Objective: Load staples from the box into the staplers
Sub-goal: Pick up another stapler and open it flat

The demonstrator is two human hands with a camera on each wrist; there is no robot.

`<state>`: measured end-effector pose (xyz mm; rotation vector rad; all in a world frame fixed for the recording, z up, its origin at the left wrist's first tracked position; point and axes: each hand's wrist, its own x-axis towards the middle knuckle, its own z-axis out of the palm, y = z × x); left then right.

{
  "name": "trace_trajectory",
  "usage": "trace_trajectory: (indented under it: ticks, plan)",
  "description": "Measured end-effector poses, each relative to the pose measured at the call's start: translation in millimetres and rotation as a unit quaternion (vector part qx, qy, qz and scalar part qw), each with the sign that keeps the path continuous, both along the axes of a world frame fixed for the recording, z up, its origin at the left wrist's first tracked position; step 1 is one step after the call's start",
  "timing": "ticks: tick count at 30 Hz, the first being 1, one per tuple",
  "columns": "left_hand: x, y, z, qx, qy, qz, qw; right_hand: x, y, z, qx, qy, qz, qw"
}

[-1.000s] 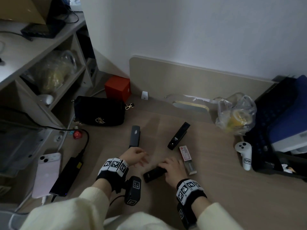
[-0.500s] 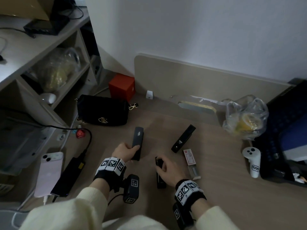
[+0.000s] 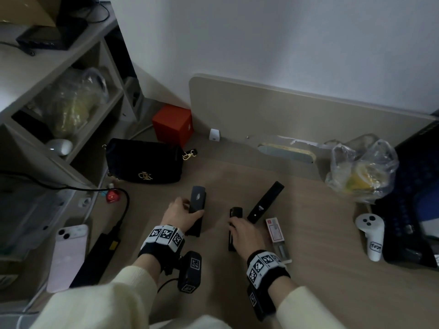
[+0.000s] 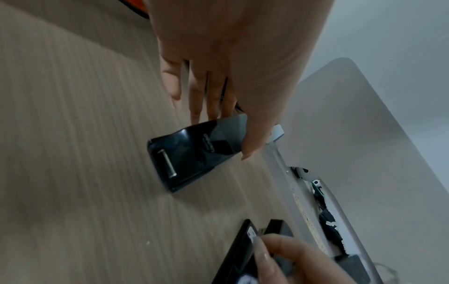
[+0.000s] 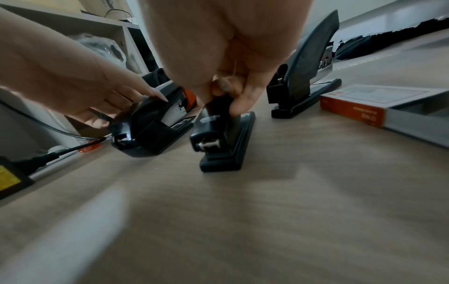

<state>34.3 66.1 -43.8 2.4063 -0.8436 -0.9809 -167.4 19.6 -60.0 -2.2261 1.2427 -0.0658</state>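
Note:
Three staplers stand on the wooden desk (image 3: 308, 269). My left hand (image 3: 184, 213) grips the grey-topped stapler (image 3: 197, 203) from its left side, thumb on its top (image 4: 218, 142). My right hand (image 3: 240, 230) holds the small black stapler (image 3: 235, 213) from above, fingers curled round its top (image 5: 222, 123). Beyond it, the third black stapler (image 3: 266, 201) lies untouched, its top swung up in the right wrist view (image 5: 307, 63). The red-and-white staple box (image 3: 275, 230) lies right of my right hand with its inner tray (image 5: 417, 123) slid out.
A black handbag (image 3: 142, 162) and red cube (image 3: 172, 124) sit at the back left. A pink phone (image 3: 67, 255) and black charger (image 3: 99, 257) lie at the left. At the right sit a white controller (image 3: 370, 236), a plastic bag (image 3: 361, 172) and a dark keyboard (image 3: 415, 198).
My left hand reached forward and took hold of the grey-topped stapler. My right hand turned the small black stapler from lying crosswise to pointing away from me.

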Motion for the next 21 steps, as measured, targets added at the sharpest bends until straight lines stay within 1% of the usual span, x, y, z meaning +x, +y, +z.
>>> trace_trajectory:
  ticks: [2, 4, 6, 9, 11, 13, 18, 21]
  plan:
    - [1.5, -1.9, -1.9, -0.012, 0.023, 0.015, 1.000, 3.0, -7.8, -2.4, -0.020, -0.012, -0.016, 1.000]
    - [2.6, -4.2, -3.4, -0.009, 0.026, 0.016, 0.999, 3.6, -12.9, -3.9, -0.030, -0.015, -0.020, 0.999]
    - [0.4, -5.6, -2.5, 0.008, -0.002, 0.001, 1.000, 2.5, -12.8, -2.4, -0.056, -0.010, -0.015, 0.998]
    - [-8.5, -4.9, -0.1, 0.051, -0.063, -0.044, 0.996, -2.9, -7.4, -1.3, -0.102, -0.030, -0.004, 0.994]
    - [-15.2, -3.4, 1.8, 0.067, -0.078, -0.054, 0.993, -7.4, -1.7, 5.7, -0.103, -0.036, -0.009, 0.994]
    - [-18.4, -2.2, 1.4, 0.062, -0.067, -0.048, 0.995, -14.1, 3.2, 9.7, -0.087, -0.038, -0.010, 0.995]
    - [-24.0, 2.5, 6.6, 0.034, 0.014, -0.008, 0.999, -31.2, 14.9, 13.5, -0.075, -0.034, 0.006, 0.997]
    - [-26.8, 8.2, 11.2, 0.039, 0.028, -0.041, 0.998, -37.3, 22.9, 14.2, -0.067, -0.025, 0.007, 0.997]
